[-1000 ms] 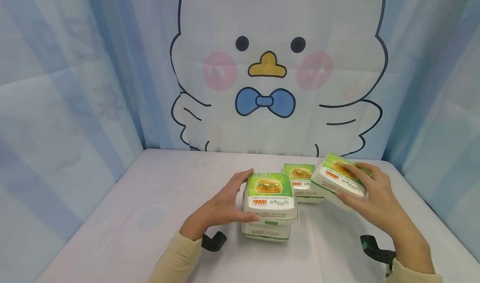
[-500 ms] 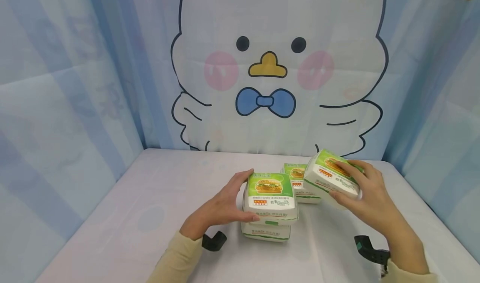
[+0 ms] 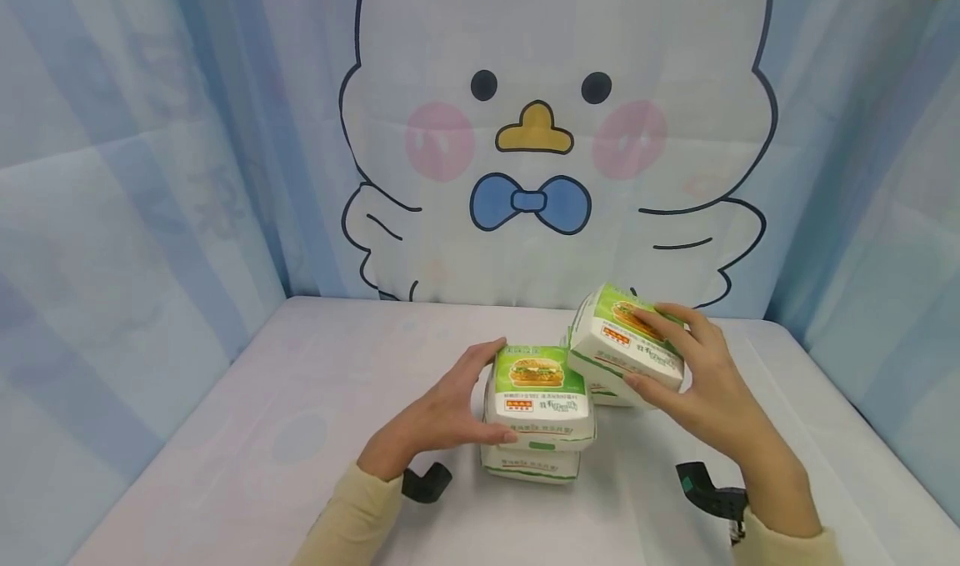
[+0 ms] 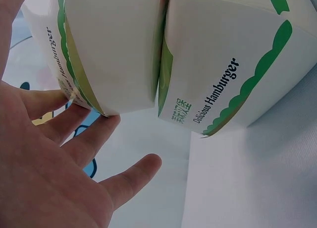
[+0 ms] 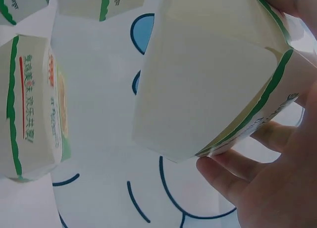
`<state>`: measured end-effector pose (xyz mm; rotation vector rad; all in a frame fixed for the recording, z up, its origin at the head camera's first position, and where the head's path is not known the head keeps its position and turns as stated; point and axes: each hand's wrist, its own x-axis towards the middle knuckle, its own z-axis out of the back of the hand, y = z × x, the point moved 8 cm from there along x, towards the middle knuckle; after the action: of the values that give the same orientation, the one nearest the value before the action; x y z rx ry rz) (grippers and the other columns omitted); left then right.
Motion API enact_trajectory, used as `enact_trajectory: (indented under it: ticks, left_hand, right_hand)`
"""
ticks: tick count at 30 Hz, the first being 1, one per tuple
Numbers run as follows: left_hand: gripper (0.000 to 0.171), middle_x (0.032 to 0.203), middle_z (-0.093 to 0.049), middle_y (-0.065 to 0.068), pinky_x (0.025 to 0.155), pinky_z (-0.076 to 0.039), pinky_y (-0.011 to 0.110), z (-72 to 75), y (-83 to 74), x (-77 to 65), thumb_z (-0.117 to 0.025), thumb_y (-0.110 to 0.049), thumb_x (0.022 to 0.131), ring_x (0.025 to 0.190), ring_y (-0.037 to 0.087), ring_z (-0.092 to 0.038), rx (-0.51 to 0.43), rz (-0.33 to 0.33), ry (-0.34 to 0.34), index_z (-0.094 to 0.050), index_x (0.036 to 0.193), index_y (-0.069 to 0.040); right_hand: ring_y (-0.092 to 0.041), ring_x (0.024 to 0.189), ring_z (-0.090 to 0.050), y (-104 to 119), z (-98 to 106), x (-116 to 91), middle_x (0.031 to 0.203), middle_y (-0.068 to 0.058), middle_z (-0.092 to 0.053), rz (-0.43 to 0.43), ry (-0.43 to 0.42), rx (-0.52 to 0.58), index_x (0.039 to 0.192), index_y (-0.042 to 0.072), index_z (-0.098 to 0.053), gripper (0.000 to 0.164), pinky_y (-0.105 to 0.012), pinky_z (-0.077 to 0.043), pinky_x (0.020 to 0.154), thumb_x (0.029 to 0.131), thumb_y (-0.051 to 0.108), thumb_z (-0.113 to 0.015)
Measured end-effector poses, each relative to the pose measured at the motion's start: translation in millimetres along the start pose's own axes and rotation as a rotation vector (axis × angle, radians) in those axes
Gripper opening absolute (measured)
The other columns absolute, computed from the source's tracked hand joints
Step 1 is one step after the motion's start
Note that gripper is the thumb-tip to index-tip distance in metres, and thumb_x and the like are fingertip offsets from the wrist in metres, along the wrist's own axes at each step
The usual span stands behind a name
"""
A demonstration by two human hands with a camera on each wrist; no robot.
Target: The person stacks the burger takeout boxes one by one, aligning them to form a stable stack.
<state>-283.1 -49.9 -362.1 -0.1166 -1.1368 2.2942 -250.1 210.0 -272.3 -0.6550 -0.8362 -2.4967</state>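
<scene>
In the head view, two white-and-green hamburger boxes stand stacked at the table's middle. My left hand grips the upper hamburger box with thumb at the front and fingers at the far left side; the lower hamburger box sits under it. My right hand holds another hamburger box, tilted and raised, its underside showing in the right wrist view. Behind it, a fourth hamburger box on the table is mostly hidden in the head view; the right wrist view shows its printed front.
A pale tablecloth covers the table. At the back hangs a curtain with a printed cartoon bird, and blue-and-white curtains close in both sides. A black wrist mount juts from the right wrist.
My right hand has carried its tilted hamburger box left and slightly up, so that it now covers much of the box behind. The left hand and the stack stay put.
</scene>
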Motion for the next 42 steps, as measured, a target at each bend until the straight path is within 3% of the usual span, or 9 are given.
enact_trajectory:
  ticks: [20,26,34,42]
  left_hand:
    - [0.111,0.161,-0.023,-0.007,0.119,-0.032,0.051,3.3,-3.5,-0.1,-0.085,-0.045,0.073,0.148,0.016,-0.028,0.001,-0.029,-0.006,-0.016,0.158,-0.028]
    - [0.111,0.159,-0.025,-0.008,0.117,-0.034,0.052,3.1,-4.6,0.1,-0.086,-0.04,0.073,0.144,0.015,-0.032,-0.022,-0.055,-0.009,-0.015,0.158,-0.032]
    - [0.112,0.159,-0.027,-0.007,0.115,-0.034,0.053,3.2,-6.5,-0.1,-0.086,-0.037,0.074,0.145,0.015,-0.03,-0.039,-0.085,-0.009,-0.011,0.157,-0.036]
    - [0.108,0.157,-0.028,-0.009,0.116,-0.031,0.056,1.7,-4.3,0.5,-0.086,-0.034,0.074,0.143,0.013,-0.03,-0.109,-0.059,0.02,-0.015,0.155,-0.037]
  right_hand:
    - [-0.031,0.139,-0.032,36.3,-30.3,9.4,0.153,-0.006,-0.038,0.095,0.066,0.129,0.142,0.019,-0.049,0.073,-0.064,-0.043,0.098,0.078,0.019,-0.084]
    - [-0.033,0.138,-0.034,43.2,-39.1,8.9,0.158,-0.007,-0.028,0.117,0.081,0.153,0.141,0.017,-0.047,0.071,-0.057,-0.051,0.093,0.08,0.019,-0.083]
    - [-0.041,0.145,-0.02,45.8,-54.1,7.5,0.165,-0.007,-0.008,0.107,0.141,0.173,0.149,0.027,-0.04,0.072,-0.071,-0.045,0.095,0.087,0.022,-0.075]
    - [-0.042,0.147,-0.02,47.4,-62.8,6.8,0.166,-0.006,-0.007,0.11,0.168,0.227,0.154,0.026,-0.031,0.076,-0.07,-0.045,0.096,0.09,0.02,-0.071]
